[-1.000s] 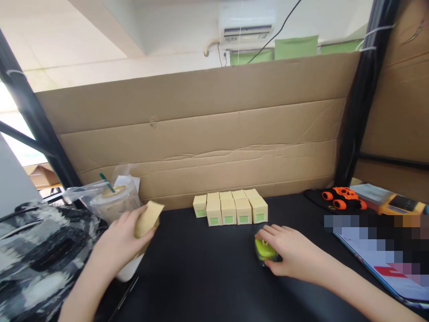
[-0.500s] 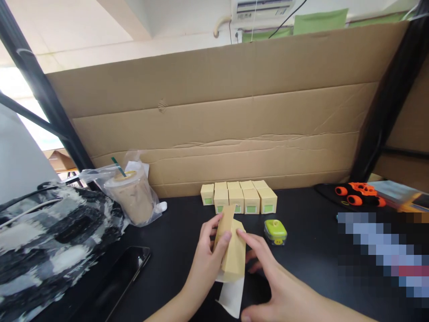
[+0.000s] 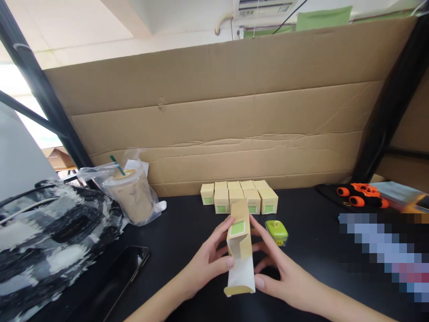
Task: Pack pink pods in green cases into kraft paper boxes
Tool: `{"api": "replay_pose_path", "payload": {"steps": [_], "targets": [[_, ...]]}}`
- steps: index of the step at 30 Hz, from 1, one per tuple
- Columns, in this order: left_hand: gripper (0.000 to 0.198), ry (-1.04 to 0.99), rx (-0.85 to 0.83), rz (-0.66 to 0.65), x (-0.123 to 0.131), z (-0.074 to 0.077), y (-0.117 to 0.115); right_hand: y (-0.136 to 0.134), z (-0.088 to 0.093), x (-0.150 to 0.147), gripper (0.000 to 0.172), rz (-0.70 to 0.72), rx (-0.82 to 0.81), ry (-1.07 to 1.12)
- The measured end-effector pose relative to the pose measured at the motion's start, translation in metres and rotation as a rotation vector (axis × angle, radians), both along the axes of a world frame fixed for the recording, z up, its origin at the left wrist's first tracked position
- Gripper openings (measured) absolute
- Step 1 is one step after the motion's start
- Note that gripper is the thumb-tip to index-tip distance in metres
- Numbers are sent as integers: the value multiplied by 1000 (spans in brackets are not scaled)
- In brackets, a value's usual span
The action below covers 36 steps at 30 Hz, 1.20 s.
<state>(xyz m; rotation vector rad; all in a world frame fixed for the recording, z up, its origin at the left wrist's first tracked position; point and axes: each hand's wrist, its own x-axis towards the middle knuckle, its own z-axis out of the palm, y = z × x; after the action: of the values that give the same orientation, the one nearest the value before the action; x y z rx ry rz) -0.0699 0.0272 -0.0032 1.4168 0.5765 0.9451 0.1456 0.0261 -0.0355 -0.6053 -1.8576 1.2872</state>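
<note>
Between my two hands is a small yellow-tan carton (image 3: 239,228) with a green label, its near end unfolded and a long white-lined flap hanging toward me. My left hand (image 3: 212,261) grips the carton's left side, thumb on the edge of the opening. On the right side, my right hand (image 3: 276,268) holds it with the fingers along the wall and the thumb by the flap. A small green-lidded clear container (image 3: 276,230) sits just right of my right fingers. Behind the carton stand several matching small boxes (image 3: 221,199) in two rows.
A bagged iced drink (image 3: 134,197) with a green straw stands at left, by a black-and-white fuzzy bag (image 3: 56,241). A phone (image 3: 129,273) lies in front. An orange toy car (image 3: 363,194) is at right; a cardboard wall (image 3: 234,116) closes the back.
The folded carton has been turned and opened out, so its label and white inner flap face me. My right hand has moved in to hold its right side.
</note>
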Motion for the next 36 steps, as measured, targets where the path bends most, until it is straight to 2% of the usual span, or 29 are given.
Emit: {"api": "replay_pose_path", "payload": {"steps": [3,7,9,12,15,18,20,22,28,32,36], "targets": [[54,-14,-40,81,3,-2,1,0,1,2,82,-77,102,-50],[33,16,-75,263,7,-2,1,1,7,4,67,-254,317,-116],[28,34,-72,313,8,-2,0,1,11,4,64,-271,420,-146],[29,23,-78,305,11,-3,-2,-2,14,2,52,-241,513,-207],[36,-1,-56,212,13,-7,-6,-3,13,-1,33,-278,522,-171],[39,-18,-2,118,13,-9,-8,-2,10,-3,24,-325,537,-122],[33,-21,15,112,13,-9,-10,-2,9,-2,20,-346,569,-133],[26,-16,5,149,13,-8,-11,-3,10,0,21,-337,633,-163],[24,-37,-79,312,15,-2,-11,-9,21,5,43,-267,955,-245],[24,-29,-61,299,16,0,-11,-9,24,6,29,-331,1038,-302],[24,-4,-51,249,17,-1,-13,-7,22,6,18,-397,988,-288]]}}
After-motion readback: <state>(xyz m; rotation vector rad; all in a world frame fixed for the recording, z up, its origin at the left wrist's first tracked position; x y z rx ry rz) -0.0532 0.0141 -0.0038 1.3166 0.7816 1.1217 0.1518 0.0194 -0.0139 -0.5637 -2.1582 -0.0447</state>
